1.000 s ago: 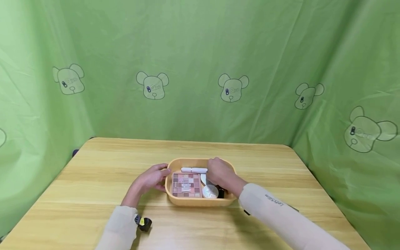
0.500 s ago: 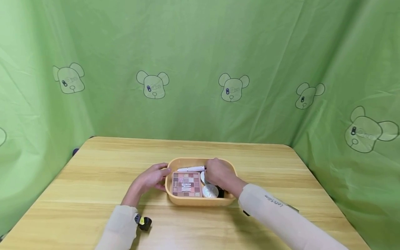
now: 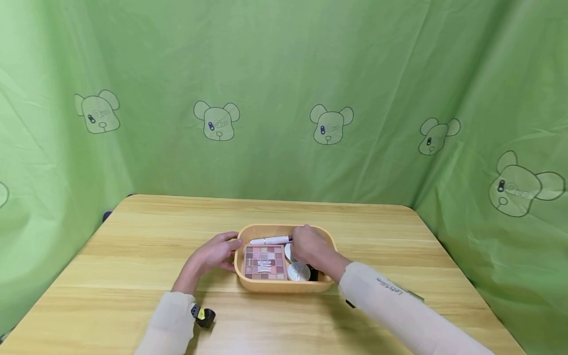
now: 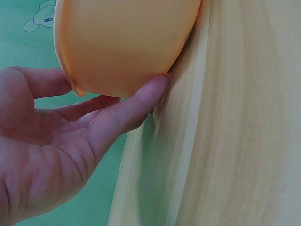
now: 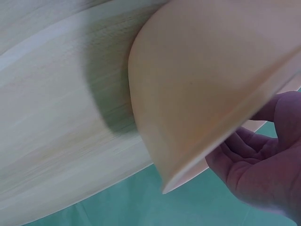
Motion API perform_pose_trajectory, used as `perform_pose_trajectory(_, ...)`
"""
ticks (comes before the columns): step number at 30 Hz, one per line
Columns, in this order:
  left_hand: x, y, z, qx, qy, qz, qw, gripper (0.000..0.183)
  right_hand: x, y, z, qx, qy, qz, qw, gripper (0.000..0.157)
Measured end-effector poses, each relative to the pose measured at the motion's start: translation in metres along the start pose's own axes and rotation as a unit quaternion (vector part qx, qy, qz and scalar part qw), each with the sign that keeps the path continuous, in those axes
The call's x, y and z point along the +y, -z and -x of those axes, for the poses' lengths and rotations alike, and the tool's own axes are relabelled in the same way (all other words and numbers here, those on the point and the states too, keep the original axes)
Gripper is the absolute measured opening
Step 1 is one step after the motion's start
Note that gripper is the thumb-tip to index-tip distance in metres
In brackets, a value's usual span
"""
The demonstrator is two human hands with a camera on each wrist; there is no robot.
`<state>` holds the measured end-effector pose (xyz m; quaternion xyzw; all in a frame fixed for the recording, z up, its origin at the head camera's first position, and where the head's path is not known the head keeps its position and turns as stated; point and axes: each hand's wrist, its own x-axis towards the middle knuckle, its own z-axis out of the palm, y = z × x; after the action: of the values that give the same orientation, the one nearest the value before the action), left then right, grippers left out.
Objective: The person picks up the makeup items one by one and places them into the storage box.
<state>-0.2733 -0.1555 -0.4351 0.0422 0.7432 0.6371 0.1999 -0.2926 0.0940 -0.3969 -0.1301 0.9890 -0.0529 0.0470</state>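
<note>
An orange plastic basket [image 3: 284, 286] stands on the wooden table. My left hand [image 3: 217, 254] holds its left end; in the left wrist view, one finger touches the rim and another lies against the wall near the base. My right hand [image 3: 312, 246] reaches inside the right part, fingers curled at the dark end of a slim white cosmetic tube [image 3: 269, 240]. The basket wall hides those fingertips in the right wrist view. Inside also lie an eyeshadow palette [image 3: 265, 263], a round silvery compact [image 3: 299, 271] and a white round item [image 3: 288, 252] partly under my hand.
A black item [image 3: 313, 274] sits in the basket's right part beside the compact. A flat thin object [image 3: 410, 293] lies on the table [image 3: 284, 325], partly behind my right sleeve. A green curtain [image 3: 266, 167] hangs around the table's back and sides.
The white tube has shifted left and tilted slightly, and its dark end now shows by my right hand. My right hand has moved slightly. The left hand and basket stay put.
</note>
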Motion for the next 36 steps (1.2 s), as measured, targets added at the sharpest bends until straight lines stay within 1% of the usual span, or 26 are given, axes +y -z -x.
perform_pose_trajectory(6, 0.000, 0.000, 0.000, 0.006, 0.002, -0.001, 1.0000, 0.060, 0.003, -0.001, 0.000, 0.009, 0.010, 0.004, 1.000, 0.014)
perform_pose_trajectory(13, 0.000, 0.000, 0.001, 0.006, 0.007, -0.005, 0.9999, 0.062, 0.006, 0.002, 0.001, 0.023, 0.025, 0.008, 0.999, 0.013)
perform_pose_trajectory(17, 0.001, 0.000, 0.002, 0.006, 0.009, -0.008, 0.9999, 0.063, 0.008, 0.005, 0.001, 0.017, 0.015, 0.011, 1.000, 0.013)
perform_pose_trajectory(21, 0.001, 0.000, 0.002, 0.008, 0.010, -0.007, 0.9999, 0.063, 0.010, 0.010, 0.002, 0.004, 0.008, -0.001, 1.000, 0.015)
perform_pose_trajectory(24, 0.000, 0.000, 0.002, 0.008, 0.009, -0.004, 0.9999, 0.063, 0.013, 0.015, 0.002, 0.005, 0.006, -0.017, 1.000, 0.018)
perform_pose_trajectory(29, -0.001, 0.001, 0.001, -0.002, 0.003, -0.005, 1.0000, 0.062, 0.019, 0.020, 0.005, 0.019, 0.012, -0.033, 0.999, 0.012)
perform_pose_trajectory(36, -0.001, 0.001, 0.001, -0.008, 0.000, -0.006, 0.9999, 0.063, 0.027, 0.026, 0.010, 0.031, 0.018, -0.035, 0.999, 0.011)
